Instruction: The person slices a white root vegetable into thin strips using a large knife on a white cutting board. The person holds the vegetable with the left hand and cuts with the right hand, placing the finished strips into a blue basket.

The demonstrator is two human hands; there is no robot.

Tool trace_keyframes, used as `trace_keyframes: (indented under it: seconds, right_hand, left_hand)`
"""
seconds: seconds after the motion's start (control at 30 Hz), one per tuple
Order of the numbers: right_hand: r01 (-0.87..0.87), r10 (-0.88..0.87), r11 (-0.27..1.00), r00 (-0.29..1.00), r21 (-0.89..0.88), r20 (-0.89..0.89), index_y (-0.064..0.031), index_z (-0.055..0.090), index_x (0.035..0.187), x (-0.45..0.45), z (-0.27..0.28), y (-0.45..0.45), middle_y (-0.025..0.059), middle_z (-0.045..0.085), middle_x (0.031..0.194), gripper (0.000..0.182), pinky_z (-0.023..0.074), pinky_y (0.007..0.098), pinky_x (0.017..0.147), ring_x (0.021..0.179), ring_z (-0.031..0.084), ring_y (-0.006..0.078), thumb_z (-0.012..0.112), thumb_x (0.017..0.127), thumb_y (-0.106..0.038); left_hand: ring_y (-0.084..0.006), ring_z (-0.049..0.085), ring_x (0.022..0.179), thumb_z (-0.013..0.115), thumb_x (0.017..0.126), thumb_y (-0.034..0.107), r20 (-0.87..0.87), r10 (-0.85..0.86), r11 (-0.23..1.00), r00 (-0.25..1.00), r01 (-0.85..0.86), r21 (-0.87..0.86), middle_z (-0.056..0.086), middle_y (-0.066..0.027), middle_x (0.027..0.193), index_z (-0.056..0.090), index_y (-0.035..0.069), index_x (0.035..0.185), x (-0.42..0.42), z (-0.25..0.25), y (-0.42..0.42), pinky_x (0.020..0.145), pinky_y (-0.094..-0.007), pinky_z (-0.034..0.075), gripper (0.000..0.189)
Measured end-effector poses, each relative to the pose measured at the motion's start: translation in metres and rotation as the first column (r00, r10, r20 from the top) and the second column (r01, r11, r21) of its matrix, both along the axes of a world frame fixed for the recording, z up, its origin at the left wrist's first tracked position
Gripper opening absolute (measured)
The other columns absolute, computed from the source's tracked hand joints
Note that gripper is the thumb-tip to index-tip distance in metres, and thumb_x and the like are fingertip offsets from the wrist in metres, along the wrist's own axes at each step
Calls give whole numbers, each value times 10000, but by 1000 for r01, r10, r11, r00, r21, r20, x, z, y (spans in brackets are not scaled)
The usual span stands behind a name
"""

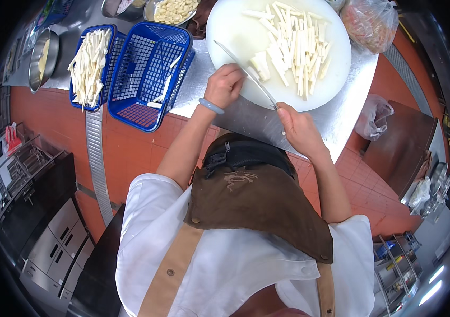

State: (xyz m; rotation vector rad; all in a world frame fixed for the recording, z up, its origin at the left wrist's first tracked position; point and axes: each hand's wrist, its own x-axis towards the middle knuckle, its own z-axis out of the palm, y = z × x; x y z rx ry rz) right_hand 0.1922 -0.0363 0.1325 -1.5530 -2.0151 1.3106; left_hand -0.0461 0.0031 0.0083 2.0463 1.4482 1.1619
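Observation:
My right hand (302, 128) grips the handle end of a knife (257, 84), whose blade lies slantwise over the left edge of a round white cutting board (232, 23). Curled fingers of my left hand (225, 85), with a bangle at the wrist, are close beside the blade; whether they hold a piece is hidden. Pale vegetable sticks (300, 51) are heaped on the board's right part. A thicker cut chunk (261, 65) lies just right of the blade. To the left, a blue plastic basket (149, 75) holds a few sticks.
Another blue basket (90, 65) is heaped with pale sticks. A steel bowl (43, 59) stands at the far left and a bowl of pale slices (174, 10) at the back. A filled plastic bag (369, 25) sits right of the board. The steel table's edge (338, 146) runs before me.

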Motion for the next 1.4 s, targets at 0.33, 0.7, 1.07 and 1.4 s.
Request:
trace_keyframes:
  seconds: [0.33, 0.7, 1.07, 1.4]
  right_hand:
    - [12, -12, 993, 1000, -115, -4, -11, 613, 1028, 1, -20, 23, 265, 579, 734, 375, 470, 494, 674, 712, 569, 484, 425, 1108, -326]
    - [-2, 3, 984, 1000, -177, 7, -7, 602, 1002, -1, -5, 8, 276, 592, 758, 363, 466, 506, 690, 736, 571, 504, 417, 1105, -302]
    - [222, -278, 921, 950, -319, -143, 11, 653, 1047, 15, 2, -1, 116, 581, 613, 461, 473, 388, 544, 529, 587, 246, 423, 1109, -383]
    - [339, -393, 861, 916, -379, -74, 11, 605, 898, 33, -10, -10, 31, 504, 557, 538, 444, 321, 462, 458, 522, 142, 410, 1113, -441]
  left_hand:
    - [-300, 721, 883, 734, 810, -52, 51, -40, 999, 998, 40, -5, 719, -102, 1056, 757, 44, 955, -2, -8, 6, 747, -357, 591, 175]
    - [-296, 717, 862, 738, 785, -80, 20, -38, 998, 999, 37, 47, 719, -97, 1027, 758, 35, 924, -3, -9, 2, 729, -368, 585, 182]
    - [-331, 666, 1011, 803, 774, 65, -35, -2, 1000, 999, 2, -6, 670, -130, 1129, 722, 42, 1038, 5, 18, 18, 852, -396, 558, 277]
    - [-269, 700, 774, 800, 850, 124, -22, -156, 972, 988, 149, -183, 673, -116, 1085, 705, 44, 1027, 13, 19, 65, 695, -358, 575, 216]
